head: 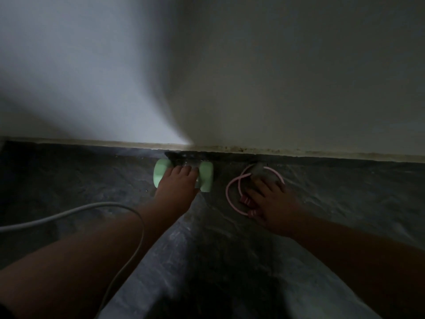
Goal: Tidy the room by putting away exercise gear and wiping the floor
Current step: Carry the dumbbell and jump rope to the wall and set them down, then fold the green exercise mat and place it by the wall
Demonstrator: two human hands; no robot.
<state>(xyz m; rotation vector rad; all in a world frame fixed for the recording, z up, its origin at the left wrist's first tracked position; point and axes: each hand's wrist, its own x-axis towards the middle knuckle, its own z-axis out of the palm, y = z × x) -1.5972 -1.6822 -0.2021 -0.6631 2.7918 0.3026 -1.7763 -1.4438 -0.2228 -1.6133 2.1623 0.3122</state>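
A mint green dumbbell (205,177) lies on the dark floor close to the wall. My left hand (178,183) covers its middle, fingers curled over the handle. To the right lies a pink resistance band (232,192), looped on the floor with ribbed pink handles. My right hand (271,201) rests on it, and its fingers grip the handles near the loop's lower end. Both forearms reach in from the bottom of the dim view.
A pale wall (276,77) rises straight ahead, meeting the dark stone floor (230,249) at a stained skirting line. A white cable (69,212) curves across the floor and over my left forearm. Open floor lies on both sides.
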